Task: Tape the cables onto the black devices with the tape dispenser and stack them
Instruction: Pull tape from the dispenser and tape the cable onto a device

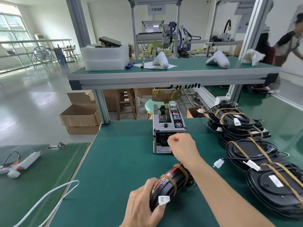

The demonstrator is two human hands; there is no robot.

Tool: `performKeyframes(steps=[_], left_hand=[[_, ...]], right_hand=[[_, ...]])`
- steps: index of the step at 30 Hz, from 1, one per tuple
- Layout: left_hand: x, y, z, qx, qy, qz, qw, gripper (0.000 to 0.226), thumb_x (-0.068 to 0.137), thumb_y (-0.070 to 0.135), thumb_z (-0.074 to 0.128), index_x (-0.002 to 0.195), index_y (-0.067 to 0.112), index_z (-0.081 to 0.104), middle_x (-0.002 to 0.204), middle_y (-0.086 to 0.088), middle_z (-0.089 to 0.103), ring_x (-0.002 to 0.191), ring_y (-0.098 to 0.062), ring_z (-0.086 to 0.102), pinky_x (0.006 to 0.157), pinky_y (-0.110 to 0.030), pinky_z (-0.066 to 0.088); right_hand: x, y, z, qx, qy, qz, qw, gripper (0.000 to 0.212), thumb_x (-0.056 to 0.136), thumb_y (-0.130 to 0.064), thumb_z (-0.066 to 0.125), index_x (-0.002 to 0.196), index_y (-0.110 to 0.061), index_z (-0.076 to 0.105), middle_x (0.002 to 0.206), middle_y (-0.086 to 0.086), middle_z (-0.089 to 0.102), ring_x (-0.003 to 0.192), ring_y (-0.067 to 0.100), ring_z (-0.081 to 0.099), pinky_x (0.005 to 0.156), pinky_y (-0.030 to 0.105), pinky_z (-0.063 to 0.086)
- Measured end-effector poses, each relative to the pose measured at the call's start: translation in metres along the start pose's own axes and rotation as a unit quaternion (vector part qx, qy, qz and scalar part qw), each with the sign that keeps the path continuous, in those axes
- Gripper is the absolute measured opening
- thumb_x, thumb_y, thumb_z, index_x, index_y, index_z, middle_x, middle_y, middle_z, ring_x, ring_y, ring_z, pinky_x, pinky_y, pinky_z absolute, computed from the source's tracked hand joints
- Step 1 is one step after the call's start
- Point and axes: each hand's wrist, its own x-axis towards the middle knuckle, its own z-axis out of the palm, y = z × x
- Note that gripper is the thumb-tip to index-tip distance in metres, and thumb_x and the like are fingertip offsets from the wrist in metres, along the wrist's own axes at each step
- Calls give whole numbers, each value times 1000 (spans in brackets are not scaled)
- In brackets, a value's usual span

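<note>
1. My left hand [142, 200] is wrapped around the near end of a black device [170, 185], tilting it up on edge off the green mat [114, 161]. I judge this keeps the wound cable pinned and the next taping spot turned up. Two tan tape bands already cross the device, and a white connector [164, 198] sits by my fingertips.
2. My right hand [181, 144] reaches across and over the device to the near face of the tape dispenser [168, 130], fingers curled at the outlet. It looks like a pinch on a fresh strip, but I cannot see any tape between the fingers.
3. The dispenser stands in the middle of the mat, just beyond the held device, so one arm can fetch tape while the other holds.
4. The taped devices [255, 148] lie stacked in an overlapping row along the right side, near to far, well apart from my left hand, within reach of my right.
</note>
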Motion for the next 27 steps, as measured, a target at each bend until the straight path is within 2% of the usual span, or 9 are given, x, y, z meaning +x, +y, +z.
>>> performKeyframes(steps=[2, 4, 6, 8, 10, 15, 19, 23, 27], left_hand=[[-1, 1, -2, -2, 2, -9, 1000, 36, 91, 63, 52, 113, 36, 57, 72, 13, 60, 61, -7, 58, 56, -29, 52], [0, 2, -3, -9, 6, -13, 1000, 40, 92, 69, 48, 113, 36, 57, 71, 10, 61, 61, -9, 61, 57, -31, 53], [3, 4, -4, 0, 10, -9, 1000, 55, 95, 78, 41, 111, 30, 62, 72, 11, 62, 61, -8, 62, 57, -32, 52], [4, 5, -4, 14, 14, -2, 1000, 69, 95, 82, 34, 109, 23, 67, 73, 11, 62, 62, -8, 62, 57, -33, 52], [4, 6, -4, 17, 17, 1, 1000, 73, 96, 83, 32, 108, 21, 68, 72, 10, 62, 61, -9, 62, 56, -33, 52], [3, 8, -5, 23, 13, -2, 1000, 63, 95, 77, 41, 107, 21, 68, 71, 12, 62, 60, -7, 61, 55, -30, 50], [2, 7, -4, 19, 1, -4, 1000, 47, 89, 64, 52, 107, 23, 68, 71, 13, 63, 60, -5, 61, 56, -26, 49], [2, 5, -2, 14, -2, 2, 1000, 44, 89, 63, 52, 108, 26, 65, 71, 14, 62, 60, -4, 61, 55, -22, 48], [0, 4, -3, 16, -9, 0, 1000, 35, 89, 65, 52, 111, 38, 56, 72, 14, 60, 61, -2, 58, 58, -7, 38]], right_hand=[[20, -4, 7, 91, -9, 87, 992, 14, 83, -4, 52, 76, -6, 63, 78, 15, 59, 66, 26, 52, 62, 38, 48], [38, -6, 11, 173, 6, 143, 974, 17, 86, 4, 52, 95, 11, 66, 85, 15, 60, 68, 25, 56, 60, 35, 49], [47, -9, 14, 229, -9, 182, 956, 25, 92, 7, 53, 115, 7, 63, 99, 19, 68, 72, 28, 66, 57, 30, 55], [48, -11, 16, 274, -24, 209, 938, 22, 96, 7, 50, 116, 2, 58, 109, 23, 67, 80, 28, 71, 51, 31, 57], [49, -11, 17, 310, -20, 231, 922, 22, 97, 10, 47, 115, 3, 58, 108, 22, 67, 80, 26, 69, 52, 32, 58], [47, -11, 27, 392, -3, 272, 879, 32, 95, 13, 46, 123, 2, 58, 110, 21, 66, 77, 24, 63, 57, 33, 56], [46, -10, 33, 399, 24, 276, 874, 34, 95, 11, 48, 126, 3, 57, 120, 25, 68, 73, 22, 64, 55, 30, 56], [50, -10, 36, 388, 50, 281, 876, 34, 95, 9, 48, 127, 1, 56, 114, 22, 71, 70, 21, 67, 59, 31, 58], [52, -10, 38, 375, 58, 280, 882, 29, 96, 6, 51, 123, -1, 57, 105, 19, 73, 65, 19, 68, 65, 31, 58]])
